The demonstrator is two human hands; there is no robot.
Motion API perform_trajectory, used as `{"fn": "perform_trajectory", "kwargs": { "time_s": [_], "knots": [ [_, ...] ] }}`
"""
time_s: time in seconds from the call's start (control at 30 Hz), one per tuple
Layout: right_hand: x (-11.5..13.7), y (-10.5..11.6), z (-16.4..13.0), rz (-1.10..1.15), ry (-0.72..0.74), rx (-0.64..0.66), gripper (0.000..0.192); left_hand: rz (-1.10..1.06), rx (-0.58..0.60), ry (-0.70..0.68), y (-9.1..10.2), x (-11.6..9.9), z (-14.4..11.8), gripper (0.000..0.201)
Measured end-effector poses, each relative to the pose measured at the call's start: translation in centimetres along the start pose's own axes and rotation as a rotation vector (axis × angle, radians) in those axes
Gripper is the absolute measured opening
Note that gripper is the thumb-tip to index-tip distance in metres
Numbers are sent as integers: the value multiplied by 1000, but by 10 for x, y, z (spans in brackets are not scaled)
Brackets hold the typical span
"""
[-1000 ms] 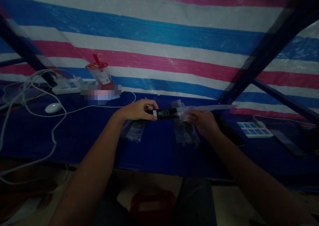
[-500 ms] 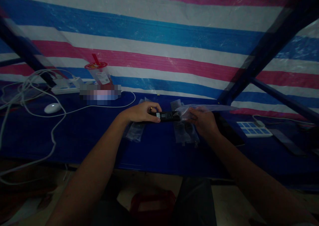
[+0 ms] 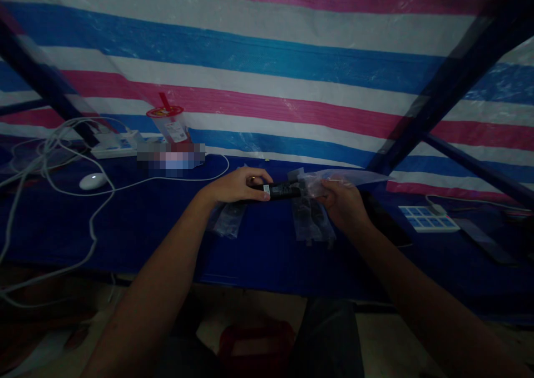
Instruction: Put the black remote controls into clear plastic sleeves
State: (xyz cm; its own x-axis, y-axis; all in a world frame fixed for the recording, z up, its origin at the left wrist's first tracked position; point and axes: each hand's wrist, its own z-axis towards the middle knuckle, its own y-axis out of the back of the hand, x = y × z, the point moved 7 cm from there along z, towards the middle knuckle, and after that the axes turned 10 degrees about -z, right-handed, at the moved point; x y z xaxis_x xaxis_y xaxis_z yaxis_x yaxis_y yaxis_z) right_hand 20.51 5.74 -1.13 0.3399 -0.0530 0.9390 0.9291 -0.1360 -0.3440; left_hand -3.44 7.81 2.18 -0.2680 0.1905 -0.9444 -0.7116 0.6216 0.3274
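Note:
My left hand (image 3: 240, 185) is closed on one end of a flat black oblong piece with a small white label (image 3: 284, 190), perhaps a battery. Its right end meets the mouth of a clear plastic bag (image 3: 350, 175). Thumb and fingers of my right hand (image 3: 340, 200) pinch that bag, which trails off to the right. Below my left hand lies a clear packet (image 3: 229, 220) on the blue table (image 3: 258, 255). Under the bag and my right hand are more clear packets (image 3: 311, 222) with dark contents I cannot make out.
At the back left stand a cup with red lid and straw (image 3: 169, 122), a white power strip (image 3: 112, 149), tangled white cables (image 3: 89, 222) and a white mouse (image 3: 92, 181). To the right are a white-and-blue multi-socket block (image 3: 428, 219), a dark flat panel (image 3: 387, 222) and a phone-like slab (image 3: 486, 242).
The bag's mouth now covers slightly less or about the same of the black piece's right end. Both hands keep their grips, and the view has shifted slightly.

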Motion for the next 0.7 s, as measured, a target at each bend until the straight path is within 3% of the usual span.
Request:
{"fn": "perform_trajectory", "kwargs": {
  "time_s": [0.33, 0.7],
  "knots": [
    [1, 0, -4, -51, 32, -54, 44, 11, 24, 23, -2, 5, 2, 46],
    [-1, -11, -7, -13, 7, 62, 32, -53, 11, 9, -7, 7, 6, 40]
  ]
}}
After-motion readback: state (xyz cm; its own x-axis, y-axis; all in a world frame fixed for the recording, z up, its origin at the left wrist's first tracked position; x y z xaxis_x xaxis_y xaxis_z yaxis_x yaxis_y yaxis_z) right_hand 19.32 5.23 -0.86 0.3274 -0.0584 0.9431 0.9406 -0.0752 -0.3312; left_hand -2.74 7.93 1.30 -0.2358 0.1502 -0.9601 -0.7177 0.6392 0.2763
